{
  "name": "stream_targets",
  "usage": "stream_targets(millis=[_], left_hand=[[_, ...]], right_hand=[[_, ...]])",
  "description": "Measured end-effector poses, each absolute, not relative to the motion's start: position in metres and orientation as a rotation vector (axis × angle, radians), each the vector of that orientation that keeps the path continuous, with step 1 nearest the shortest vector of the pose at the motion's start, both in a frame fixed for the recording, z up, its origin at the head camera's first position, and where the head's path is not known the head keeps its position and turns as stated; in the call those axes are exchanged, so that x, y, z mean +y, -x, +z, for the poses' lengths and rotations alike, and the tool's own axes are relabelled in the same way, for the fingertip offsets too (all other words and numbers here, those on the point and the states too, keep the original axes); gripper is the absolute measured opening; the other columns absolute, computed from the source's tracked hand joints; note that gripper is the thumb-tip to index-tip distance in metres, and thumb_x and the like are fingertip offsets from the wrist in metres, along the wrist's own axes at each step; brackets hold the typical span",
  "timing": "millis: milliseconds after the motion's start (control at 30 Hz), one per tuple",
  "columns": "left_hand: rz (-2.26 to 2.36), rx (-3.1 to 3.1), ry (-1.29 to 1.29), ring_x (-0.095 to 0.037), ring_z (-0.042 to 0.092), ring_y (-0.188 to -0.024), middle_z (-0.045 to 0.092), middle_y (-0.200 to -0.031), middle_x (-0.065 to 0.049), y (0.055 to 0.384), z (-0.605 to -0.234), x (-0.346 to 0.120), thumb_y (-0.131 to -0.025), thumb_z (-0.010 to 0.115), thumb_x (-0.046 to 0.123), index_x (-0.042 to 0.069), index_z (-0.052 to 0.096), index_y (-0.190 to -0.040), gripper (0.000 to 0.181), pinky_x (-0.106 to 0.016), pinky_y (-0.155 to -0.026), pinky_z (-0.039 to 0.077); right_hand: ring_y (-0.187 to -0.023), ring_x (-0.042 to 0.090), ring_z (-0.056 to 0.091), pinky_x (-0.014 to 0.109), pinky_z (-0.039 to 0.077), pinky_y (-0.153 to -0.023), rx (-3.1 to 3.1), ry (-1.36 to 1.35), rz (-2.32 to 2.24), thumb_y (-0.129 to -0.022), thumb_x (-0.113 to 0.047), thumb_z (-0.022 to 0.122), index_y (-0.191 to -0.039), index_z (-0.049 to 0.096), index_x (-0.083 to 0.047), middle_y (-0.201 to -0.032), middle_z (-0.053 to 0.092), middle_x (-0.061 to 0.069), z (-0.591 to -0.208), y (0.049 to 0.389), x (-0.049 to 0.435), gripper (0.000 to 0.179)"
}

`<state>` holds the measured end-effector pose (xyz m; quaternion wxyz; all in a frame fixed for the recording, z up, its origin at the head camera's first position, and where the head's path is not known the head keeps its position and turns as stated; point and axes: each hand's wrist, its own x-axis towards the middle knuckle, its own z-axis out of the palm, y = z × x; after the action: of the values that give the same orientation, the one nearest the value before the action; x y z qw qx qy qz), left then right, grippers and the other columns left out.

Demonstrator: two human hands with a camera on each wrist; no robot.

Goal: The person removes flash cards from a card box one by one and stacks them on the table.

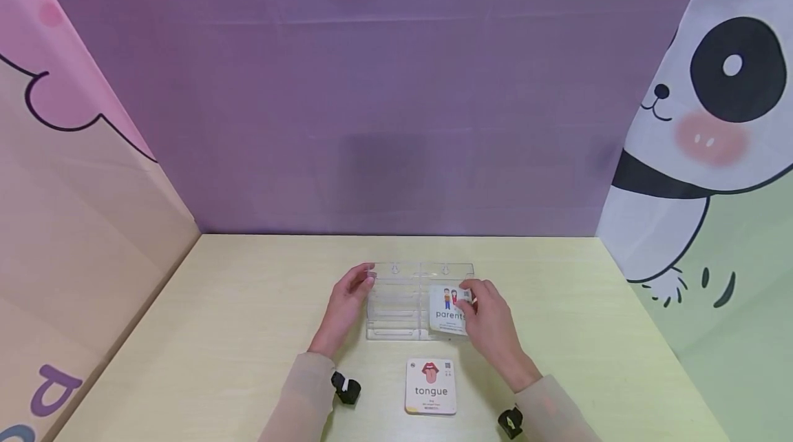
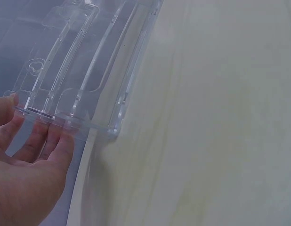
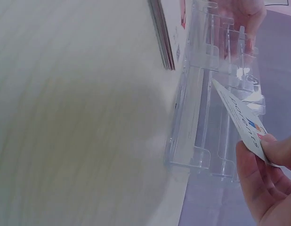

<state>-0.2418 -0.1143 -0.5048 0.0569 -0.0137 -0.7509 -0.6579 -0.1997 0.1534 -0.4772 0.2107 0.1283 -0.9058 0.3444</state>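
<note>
A clear plastic card holder with tiered slots in two columns stands on the table. My left hand grips its left side, thumb in front and fingers behind, as the left wrist view also shows. In my right hand is a white flashcard printed "parents", pinched at its right edge between thumb and fingers. The card overlaps the holder's right column in the head view; in the right wrist view it slants over the slots. Nearer me lies a stack of flashcards, a "tongue" card on top.
The pale wooden table ends at a purple backdrop. Printed panels rise on both sides, a panda on the right one. Each wrist wears a small black device.
</note>
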Motion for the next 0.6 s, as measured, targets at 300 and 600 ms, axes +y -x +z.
stream_targets(millis=[300,600], left_hand=[[-2.003,-2.283,0.037,-0.028,0.053,-0.126,0.062,-0.132,-0.013,0.242,-0.504,-0.115,-0.105,0.057,0.015,0.01,0.057,-0.142,0.037,-0.045,-0.11,0.039],[-2.01,-2.288,0.027,-0.027,0.053,-0.125,0.061,-0.131,-0.013,0.242,-0.503,-0.115,-0.105,0.057,0.014,0.01,0.057,-0.143,0.038,-0.044,-0.11,0.04]], right_hand=[[-0.075,0.016,0.053,0.024,0.047,-0.06,-2.531,-0.341,1.041,-0.089,0.002,0.075,-0.113,0.066,-0.004,-0.089,0.055,0.004,-0.472,0.196,0.155,0.026],[-0.077,0.017,0.055,0.023,0.049,-0.06,-2.507,-0.334,1.187,-0.089,0.003,0.075,-0.112,0.067,-0.002,-0.091,0.058,0.005,-0.464,0.194,0.157,0.025]])
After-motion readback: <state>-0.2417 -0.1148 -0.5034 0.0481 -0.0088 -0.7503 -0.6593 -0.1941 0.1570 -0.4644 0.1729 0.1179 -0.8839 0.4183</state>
